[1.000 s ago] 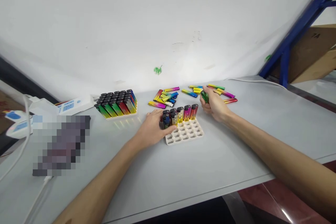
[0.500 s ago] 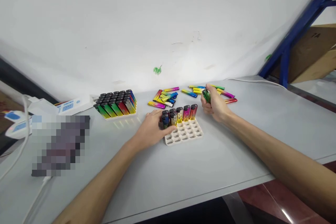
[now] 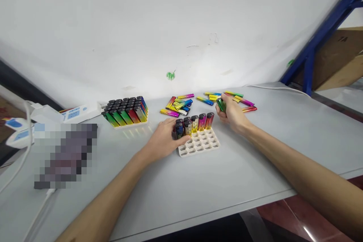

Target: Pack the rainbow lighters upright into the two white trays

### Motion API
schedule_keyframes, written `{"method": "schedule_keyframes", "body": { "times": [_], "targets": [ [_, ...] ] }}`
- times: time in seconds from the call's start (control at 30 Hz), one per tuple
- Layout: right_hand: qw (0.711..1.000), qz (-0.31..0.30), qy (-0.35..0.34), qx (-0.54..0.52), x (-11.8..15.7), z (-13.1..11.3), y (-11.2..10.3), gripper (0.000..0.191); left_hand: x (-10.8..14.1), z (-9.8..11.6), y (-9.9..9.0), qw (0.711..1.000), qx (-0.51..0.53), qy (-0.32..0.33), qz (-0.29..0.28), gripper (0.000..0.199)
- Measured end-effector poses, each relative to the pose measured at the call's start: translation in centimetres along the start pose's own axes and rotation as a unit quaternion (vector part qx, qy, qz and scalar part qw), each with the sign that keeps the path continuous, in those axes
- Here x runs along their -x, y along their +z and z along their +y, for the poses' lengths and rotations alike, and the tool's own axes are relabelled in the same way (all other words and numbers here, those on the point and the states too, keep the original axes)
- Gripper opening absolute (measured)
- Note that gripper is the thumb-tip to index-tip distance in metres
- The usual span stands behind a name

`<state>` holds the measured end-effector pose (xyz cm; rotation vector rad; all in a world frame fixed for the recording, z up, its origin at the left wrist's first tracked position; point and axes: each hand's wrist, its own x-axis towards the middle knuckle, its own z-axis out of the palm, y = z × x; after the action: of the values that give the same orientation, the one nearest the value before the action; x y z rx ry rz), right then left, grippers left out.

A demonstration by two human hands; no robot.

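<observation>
A white slotted tray (image 3: 202, 144) stands on the table, with several lighters (image 3: 194, 124) upright in its back rows and bare slots in front. Round its left end lies my left hand (image 3: 163, 138), thumb in front and fingers behind, partly hidden by the blue and silver lighters there. Closed in my right hand (image 3: 233, 111) is a green lighter (image 3: 221, 104), held above the table, right of and behind the tray. Loose shiny lighters lie beyond the tray in a left heap (image 3: 179, 106) and a right group (image 3: 204, 100), the latter partly covered by my right hand.
A full rack of black-topped lighters (image 3: 126, 111) stands at the back left. Near it are a white power strip (image 3: 75, 113), cables and a blurred dark device (image 3: 66, 159). The white wall (image 3: 181, 38) bounds the table behind; a blue metal frame (image 3: 309, 64) rises at right.
My right hand has shifted very slightly left and down, with the green lighter still in it. My left hand stays at the tray. The lighters in the tray are unchanged.
</observation>
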<state>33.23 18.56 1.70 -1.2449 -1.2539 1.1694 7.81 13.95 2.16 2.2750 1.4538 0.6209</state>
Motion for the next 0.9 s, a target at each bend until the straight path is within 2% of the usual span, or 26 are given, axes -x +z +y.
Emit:
{"method": "schedule_keyframes", "body": {
  "times": [0.13,0.23,0.33,0.47,0.57,0.63,0.77,0.9],
  "targets": [
    [0.994,-0.008,-0.086,0.066,0.5,-1.1,0.0,0.036,0.0,0.0,0.0,1.000,-0.001,0.004,0.000,0.036],
    [0.983,0.022,-0.130,0.129,1.2,-2.6,-0.6,0.025,0.0,0.0,0.0,1.000,0.002,0.003,-0.003,0.035],
    [0.970,0.055,-0.189,0.143,2.0,-4.1,-1.7,0.021,0.0,0.2,0.0,1.000,0.005,-0.001,-0.002,0.034],
    [0.962,0.006,-0.246,0.117,3.3,-5.2,-2.2,0.023,0.0,0.3,0.0,1.000,0.016,-0.007,-0.001,0.035],
    [0.955,-0.046,-0.276,0.097,4.4,-4.8,-1.0,0.027,0.1,0.3,0.0,0.999,0.038,-0.021,-0.002,0.036],
    [0.947,-0.058,-0.296,0.107,5.0,-4.1,0.1,0.033,0.2,0.2,0.1,0.998,0.058,-0.027,0.005,0.042],
    [0.919,-0.068,-0.333,0.199,5.6,-2.6,1.8,0.032,0.2,0.3,0.4,0.993,0.114,-0.023,0.020,0.060],
    [0.903,-0.104,-0.305,0.283,5.8,-1.7,2.2,0.025,0.0,0.7,0.8,0.983,0.183,-0.019,0.000,0.059]
  ]
}}
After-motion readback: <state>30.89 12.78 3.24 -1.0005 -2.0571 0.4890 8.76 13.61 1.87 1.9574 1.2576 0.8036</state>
